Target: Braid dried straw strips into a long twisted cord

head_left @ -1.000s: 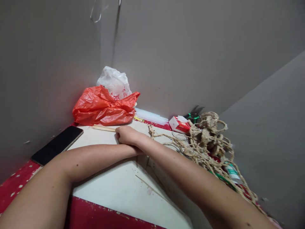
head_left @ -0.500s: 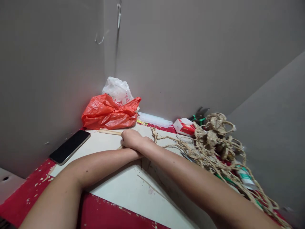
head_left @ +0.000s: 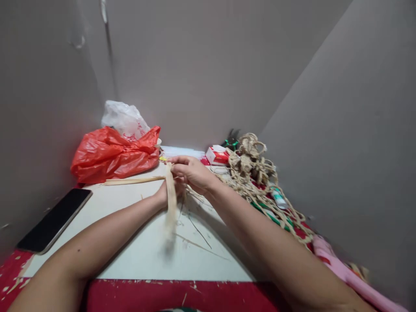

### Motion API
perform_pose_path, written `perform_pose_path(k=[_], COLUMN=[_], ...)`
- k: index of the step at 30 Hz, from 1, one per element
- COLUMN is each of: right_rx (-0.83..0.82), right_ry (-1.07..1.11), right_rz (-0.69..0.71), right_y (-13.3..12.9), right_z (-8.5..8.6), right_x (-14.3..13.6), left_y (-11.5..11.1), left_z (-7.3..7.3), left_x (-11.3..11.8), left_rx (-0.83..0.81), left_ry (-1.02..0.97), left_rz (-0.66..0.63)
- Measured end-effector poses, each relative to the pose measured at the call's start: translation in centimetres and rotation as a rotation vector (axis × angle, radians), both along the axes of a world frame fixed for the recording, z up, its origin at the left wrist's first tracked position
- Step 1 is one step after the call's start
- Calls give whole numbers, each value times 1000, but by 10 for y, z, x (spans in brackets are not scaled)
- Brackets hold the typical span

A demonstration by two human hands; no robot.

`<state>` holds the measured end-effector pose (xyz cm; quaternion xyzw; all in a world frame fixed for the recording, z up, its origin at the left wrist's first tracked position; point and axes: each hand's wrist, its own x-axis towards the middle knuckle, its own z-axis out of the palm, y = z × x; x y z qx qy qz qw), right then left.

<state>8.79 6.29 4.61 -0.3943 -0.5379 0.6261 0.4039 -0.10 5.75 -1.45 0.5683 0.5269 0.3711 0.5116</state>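
Over the white board (head_left: 130,242), my right hand (head_left: 191,173) has its fingers closed on a pale fibre strip (head_left: 170,190) that hangs down toward me, its lower end blurred. Just below and partly behind the strip is my left hand (head_left: 164,193), its fingers mostly hidden by the strip and my right hand. A bundle of pale straw-like stalks (head_left: 133,180) sticks out leftward from my hands. Thin fibres and a dark thread (head_left: 199,232) lie on the board under my hands.
A black phone (head_left: 55,221) lies at the left. Red (head_left: 113,156) and white (head_left: 125,119) plastic bags stand at the back left. Clear sticks (head_left: 183,152), a tissue pack (head_left: 217,155), tangled rope (head_left: 250,169), a small bottle (head_left: 278,198) and a pink object (head_left: 341,266) line the back and right.
The view has shifted right. My arms, crossed at the wrists before, are now uncrossed. A fibre strip now hangs from my right hand, and the stalks stick out further left.
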Motion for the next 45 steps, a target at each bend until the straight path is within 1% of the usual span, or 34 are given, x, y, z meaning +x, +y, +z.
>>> perform_pose_path(k=[3,6,8,10,16,19,20,22,24,29,33,39,41,45], right_rx=[-152,-212,-174,-92,183,315,342,344,303,113,91,-85,-84,-21], right_ry=[38,47,36,11,-198,-313,-331,-323,-290,-186,-117,30,42,28], right_rz=[-61,-181,-249,-282,-282,-303,-308,-300,-277,-225,-243,-186,-200,-231], right_y=[-21,-35,-38,-38,-35,-34,-34,-34,-34,-38,-41,-46,-46,-45], right_z=[-30,-60,-73,-81,-94,-99,-99,-100,-99,-91,-84,-85,-87,-91], right_x=[41,64,66,61,39,36,36,36,35,37,42,42,40,39], left_y=[7,12,13,13,16,20,20,21,21,16,12,11,11,13], left_z=[-17,-24,-25,-26,-40,-46,-48,-49,-48,-41,-36,-37,-37,-38], left_x=[3,3,3,3,3,3,3,3,2,0,0,1,1,1], left_rx=[-28,-48,-32,-12,139,179,188,200,197,151,95,62,64,114], left_ry=[-72,-118,-118,-110,-121,-116,-109,-101,-100,-107,-99,-191,-194,-155], left_rz=[-42,-7,-5,3,39,51,54,52,48,76,99,91,84,84])
